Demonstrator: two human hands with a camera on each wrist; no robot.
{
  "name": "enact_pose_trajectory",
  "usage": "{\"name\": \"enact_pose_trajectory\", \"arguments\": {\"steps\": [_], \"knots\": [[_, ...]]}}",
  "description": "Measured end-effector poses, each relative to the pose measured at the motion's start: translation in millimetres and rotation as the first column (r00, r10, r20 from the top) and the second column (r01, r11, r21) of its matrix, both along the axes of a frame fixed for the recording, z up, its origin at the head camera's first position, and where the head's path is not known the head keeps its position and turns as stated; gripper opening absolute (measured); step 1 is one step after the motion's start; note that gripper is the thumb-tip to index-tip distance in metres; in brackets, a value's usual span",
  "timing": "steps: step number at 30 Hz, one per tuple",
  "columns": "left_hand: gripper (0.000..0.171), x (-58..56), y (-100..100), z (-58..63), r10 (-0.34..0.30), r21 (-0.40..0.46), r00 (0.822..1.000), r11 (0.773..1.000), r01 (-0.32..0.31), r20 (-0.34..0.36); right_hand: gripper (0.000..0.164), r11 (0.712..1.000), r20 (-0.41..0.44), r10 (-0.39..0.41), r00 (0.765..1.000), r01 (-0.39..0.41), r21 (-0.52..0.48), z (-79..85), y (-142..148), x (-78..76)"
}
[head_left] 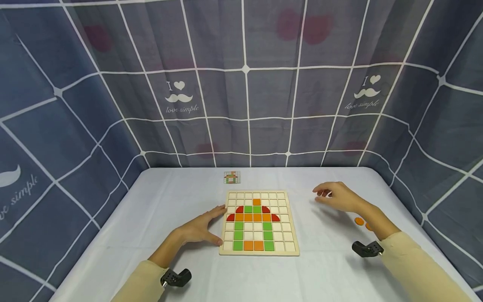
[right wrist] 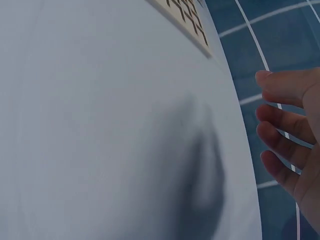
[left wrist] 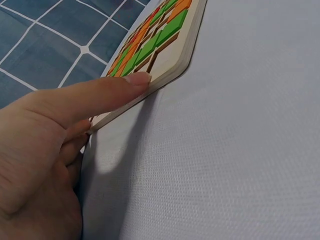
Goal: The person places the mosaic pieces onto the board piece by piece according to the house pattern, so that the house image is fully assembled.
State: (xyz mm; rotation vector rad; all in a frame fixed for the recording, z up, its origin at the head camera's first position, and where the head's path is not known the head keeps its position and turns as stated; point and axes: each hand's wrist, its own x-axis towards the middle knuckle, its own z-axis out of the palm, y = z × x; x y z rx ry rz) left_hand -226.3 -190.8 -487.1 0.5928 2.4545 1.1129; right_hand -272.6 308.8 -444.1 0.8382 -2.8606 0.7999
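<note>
A square wooden grid board [head_left: 261,253] lies flat on the table, its cells partly filled with green squares [head_left: 238,235], orange squares [head_left: 248,246] and red rounded pieces [head_left: 275,218]. Along the board's left side rests my left hand [head_left: 196,228], thumb and fingers spread. The left wrist view shows that thumb [left wrist: 112,92] touching the board's rim [left wrist: 182,57] near a corner. To the right of the board, above the cloth, hovers my right hand [head_left: 337,197]. Its fingers [right wrist: 285,142] are loosely bent, and no piece shows between them.
Two orange round pieces [head_left: 359,221] lie by my right forearm, one partly covered by it. A small picture card [head_left: 232,177] with a similar pattern lies behind the board. White cloth [head_left: 188,188] covers the table; blue checked curtains [head_left: 271,96] enclose it at the back and sides.
</note>
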Motion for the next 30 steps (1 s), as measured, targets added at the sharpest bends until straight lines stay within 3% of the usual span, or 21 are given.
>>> {"name": "enact_pose_trajectory", "arguments": {"steps": [7, 14, 18, 23, 30], "knots": [[0.108, 0.2, 2, 2.4, 0.001, -0.009, 1.000, 1.000, -0.001, -0.003, 0.025, 0.996, 0.012, -0.084, 0.996, 0.084, -0.026, -8.1, 42, 18.8], [0.108, -1.1, 2, 3.4, -0.011, -0.008, 1.000, 1.000, 0.011, -0.003, 0.035, 0.981, 0.125, -0.193, 0.973, 0.192, 0.021, -19.4, 77, 36.3], [0.108, -1.1, 3, 4.0, -0.013, -0.007, 1.000, 1.000, 0.013, 0.001, 0.037, 0.979, 0.176, -0.204, 0.963, 0.199, 0.046, -25.3, 94, 44.8], [0.109, -1.1, 4, 4.0, -0.013, 0.000, 1.000, 1.000, 0.013, 0.001, 0.044, 0.978, 0.273, -0.202, 0.941, 0.211, -0.002, -32.2, 109, 53.9], [0.109, -0.5, 2, 1.5, -0.003, -0.011, 1.000, 1.000, 0.003, 0.005, 0.029, 0.975, 0.266, -0.188, 0.945, 0.213, -0.068, -42.8, 113, 53.3]]}}
